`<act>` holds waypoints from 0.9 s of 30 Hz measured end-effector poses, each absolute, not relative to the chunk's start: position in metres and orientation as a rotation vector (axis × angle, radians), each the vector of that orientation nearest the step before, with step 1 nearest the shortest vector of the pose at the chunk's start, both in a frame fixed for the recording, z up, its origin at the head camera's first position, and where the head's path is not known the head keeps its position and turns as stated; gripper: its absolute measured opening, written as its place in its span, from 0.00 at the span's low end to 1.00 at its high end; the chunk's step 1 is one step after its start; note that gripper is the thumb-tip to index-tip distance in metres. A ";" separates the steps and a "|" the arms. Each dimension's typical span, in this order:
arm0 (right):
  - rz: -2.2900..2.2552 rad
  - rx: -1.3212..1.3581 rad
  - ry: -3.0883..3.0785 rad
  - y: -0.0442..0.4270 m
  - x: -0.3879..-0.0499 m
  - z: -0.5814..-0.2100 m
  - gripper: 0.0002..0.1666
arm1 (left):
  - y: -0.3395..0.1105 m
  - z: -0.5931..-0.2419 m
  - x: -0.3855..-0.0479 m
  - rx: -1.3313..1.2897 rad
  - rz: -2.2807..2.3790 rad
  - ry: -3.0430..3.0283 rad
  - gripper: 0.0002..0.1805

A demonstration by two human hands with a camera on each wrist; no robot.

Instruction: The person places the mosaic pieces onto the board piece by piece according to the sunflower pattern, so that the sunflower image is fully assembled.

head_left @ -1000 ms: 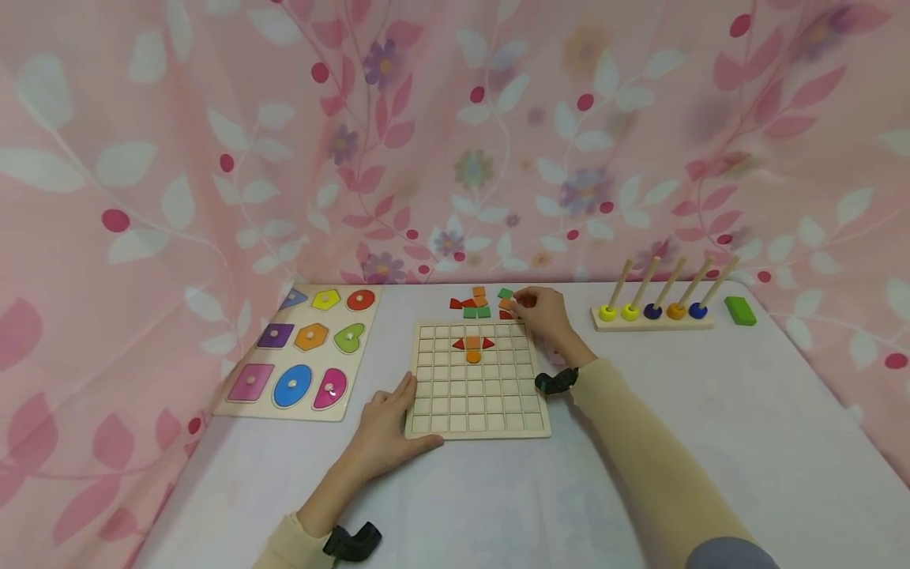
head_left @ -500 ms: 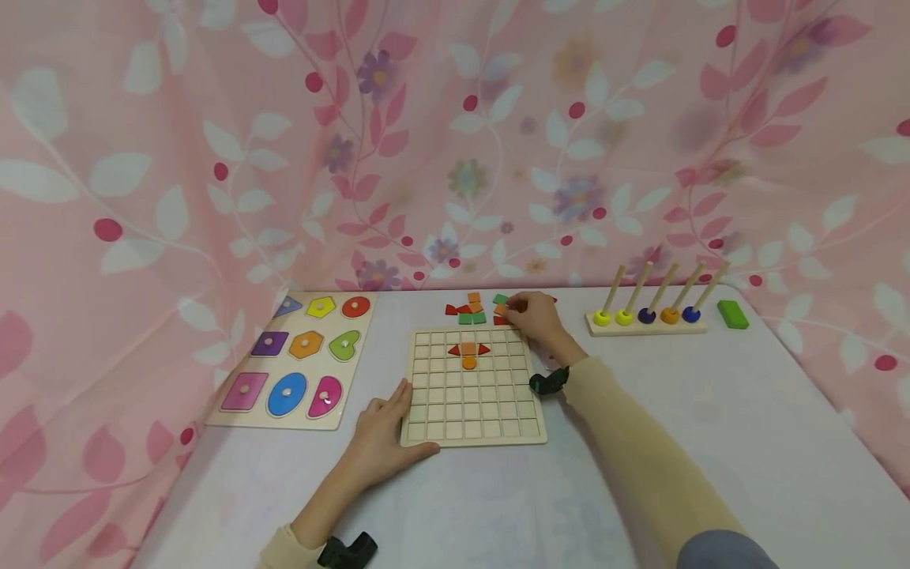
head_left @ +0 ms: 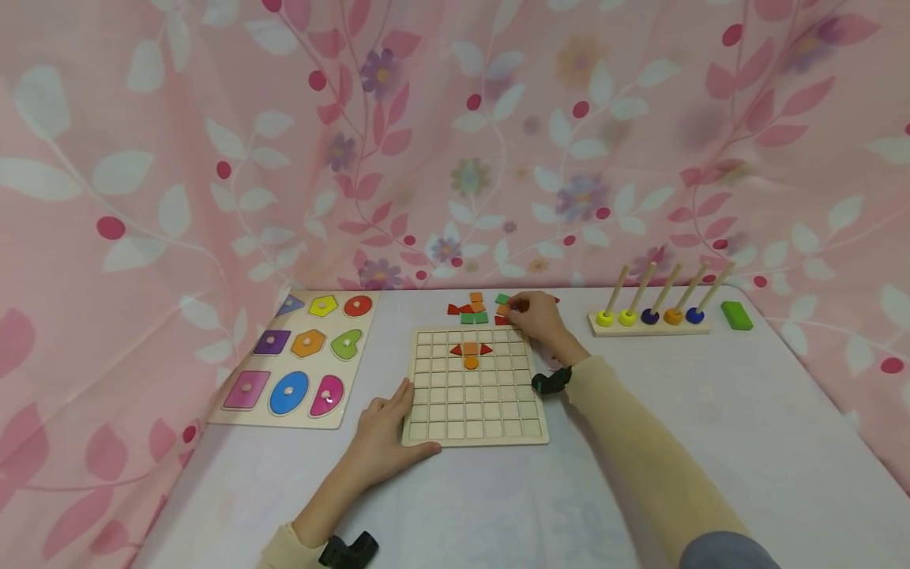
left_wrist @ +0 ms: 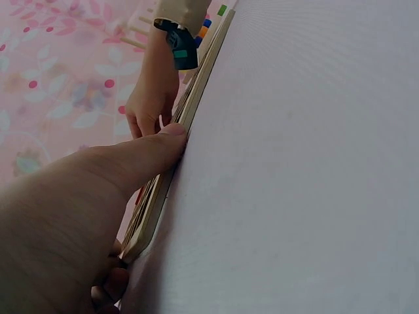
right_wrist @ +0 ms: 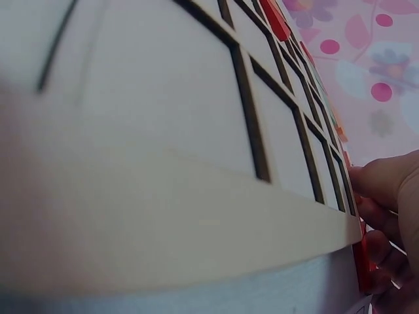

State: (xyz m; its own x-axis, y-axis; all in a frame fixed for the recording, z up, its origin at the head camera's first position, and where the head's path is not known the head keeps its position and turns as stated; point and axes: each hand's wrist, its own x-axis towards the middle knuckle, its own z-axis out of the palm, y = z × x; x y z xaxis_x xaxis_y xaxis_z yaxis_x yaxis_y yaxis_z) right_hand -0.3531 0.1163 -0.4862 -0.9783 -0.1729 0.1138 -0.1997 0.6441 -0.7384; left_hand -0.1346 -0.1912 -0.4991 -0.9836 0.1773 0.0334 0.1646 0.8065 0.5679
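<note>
Your left hand (head_left: 383, 431) spans the near left corner of the gridded board (head_left: 474, 409), its thumb along the near edge and its index finger along the left edge, the two spread well apart; the left wrist view shows the thumb touching the board's rim.

Your right hand (head_left: 536, 314) is just beyond the board's far right corner, fingers bent down among the loose pieces. The right wrist view shows a red piece (right_wrist: 361, 265) just beside those fingertips, but you cannot tell whether they pinch anything.

The board lies flat on the white worktop (head_left: 540, 506) in front of you. In its upper middle, an orange square (head_left: 471, 348) sits between two red triangles (head_left: 456, 350), with an orange circle (head_left: 471, 363) on the near side of the square. Past the far edge lie more loose pieces: two green pieces (head_left: 481, 318) side by side, with orange and red pieces behind them; another green piece (head_left: 502, 299) is near your right fingertips.

To your left is a shape puzzle (head_left: 329, 419) with nine knobbed inserts. To your right, a pegged stand (head_left: 648, 330) carries five upright rods, each with a bead at its foot: two yellow, one dark blue, one orange, one blue. Beside it lies a green block (head_left: 736, 315). A pink floral cloth (head_left: 426, 126) hangs behind.
</note>
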 end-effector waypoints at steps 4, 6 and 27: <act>1.268 0.345 -2.820 0.118 -0.354 -0.487 0.18 | -0.191 -0.499 -0.134 0.284 0.927 2.964 0.64; 1.264 0.357 -2.819 0.119 -0.354 -0.488 0.18 | -0.191 -0.499 -0.134 0.282 0.923 2.965 0.64; 1.379 0.665 -2.578 0.079 -0.284 -0.468 0.10 | -0.191 -0.499 -0.134 0.280 0.908 2.962 0.64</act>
State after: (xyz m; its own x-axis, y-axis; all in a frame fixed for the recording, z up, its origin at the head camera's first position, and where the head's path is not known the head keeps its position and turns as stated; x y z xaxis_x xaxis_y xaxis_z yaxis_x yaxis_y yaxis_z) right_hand -0.2845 0.0794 -0.4684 -0.8918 -0.3136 0.3260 -0.4452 0.4813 -0.7551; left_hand -0.1342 -0.1913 -0.4989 -0.9834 0.1802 0.0231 0.1622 0.8135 0.5584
